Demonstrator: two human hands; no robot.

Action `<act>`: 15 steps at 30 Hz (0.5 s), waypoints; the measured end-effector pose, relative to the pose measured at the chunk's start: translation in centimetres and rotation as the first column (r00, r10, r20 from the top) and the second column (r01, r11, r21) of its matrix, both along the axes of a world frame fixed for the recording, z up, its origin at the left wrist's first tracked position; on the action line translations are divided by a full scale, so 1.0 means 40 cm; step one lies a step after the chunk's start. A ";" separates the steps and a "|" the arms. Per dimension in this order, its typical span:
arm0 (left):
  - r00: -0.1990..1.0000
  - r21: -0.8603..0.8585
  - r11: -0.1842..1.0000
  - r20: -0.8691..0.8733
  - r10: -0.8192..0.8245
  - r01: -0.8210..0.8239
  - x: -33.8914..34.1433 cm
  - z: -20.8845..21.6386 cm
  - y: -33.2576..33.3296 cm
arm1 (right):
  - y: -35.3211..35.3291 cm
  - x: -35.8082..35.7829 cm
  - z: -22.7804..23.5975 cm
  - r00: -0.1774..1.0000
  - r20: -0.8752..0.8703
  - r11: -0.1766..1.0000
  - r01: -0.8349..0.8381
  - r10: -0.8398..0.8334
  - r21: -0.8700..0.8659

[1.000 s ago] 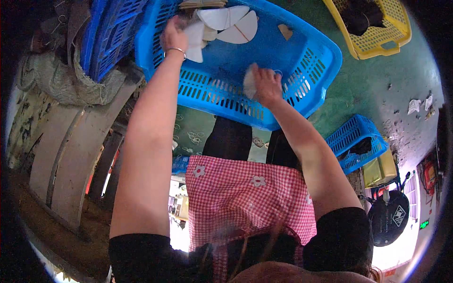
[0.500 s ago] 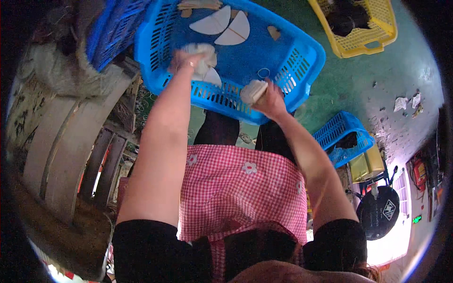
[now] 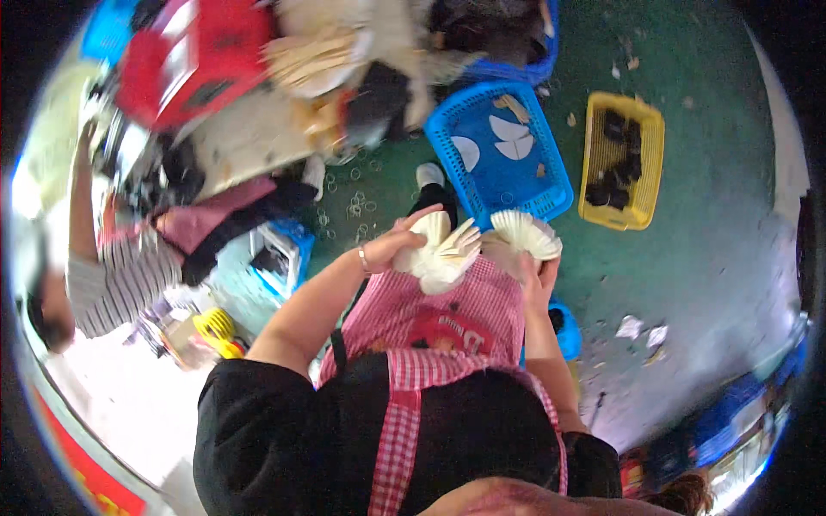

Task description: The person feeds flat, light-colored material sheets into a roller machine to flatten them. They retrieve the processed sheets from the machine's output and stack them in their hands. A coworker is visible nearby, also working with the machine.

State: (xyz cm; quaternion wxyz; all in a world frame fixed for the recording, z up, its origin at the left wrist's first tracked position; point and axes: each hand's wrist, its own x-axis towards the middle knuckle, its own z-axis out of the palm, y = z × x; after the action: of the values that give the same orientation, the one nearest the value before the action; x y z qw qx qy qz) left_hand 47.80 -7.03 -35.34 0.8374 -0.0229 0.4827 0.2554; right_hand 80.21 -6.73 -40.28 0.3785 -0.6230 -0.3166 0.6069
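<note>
A fanned bundle of pale sticks is gripped by the left hand; another fan is clasped by the right hand, near a blue basket on the floor.

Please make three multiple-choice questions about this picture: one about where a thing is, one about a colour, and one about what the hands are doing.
1. Where is the yellow basket?
A. On the green floor, right of the blue basket
B. On the person's lap
C. Inside the blue basket

2. What colour is the checked apron?
A. Green and white
B. Pink and white
C. Plain black

3. What is the state of the hands?
A. Both empty
B. Only one holds something
C. Each holds a pale fanned bundle

Answers:
1 A, the yellow basket sits on the floor beside the blue one.
2 B, the checks are pink and white.
3 C, the left hand grips one fan and the right hand another.
</note>
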 end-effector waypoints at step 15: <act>0.697 0.464 0.529 0.355 0.624 -0.710 -0.776 0.509 -0.353 | 0.304 -1.163 0.367 0.374 0.911 0.361 -0.885 0.173 0.295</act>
State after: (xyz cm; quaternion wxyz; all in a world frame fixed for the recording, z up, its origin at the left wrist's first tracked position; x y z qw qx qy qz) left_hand 16.76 -21.14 -15.00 0.6739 0.0265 0.2748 0.6853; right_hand 33.68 5.42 -25.60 0.1764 -0.4179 -0.8734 0.1775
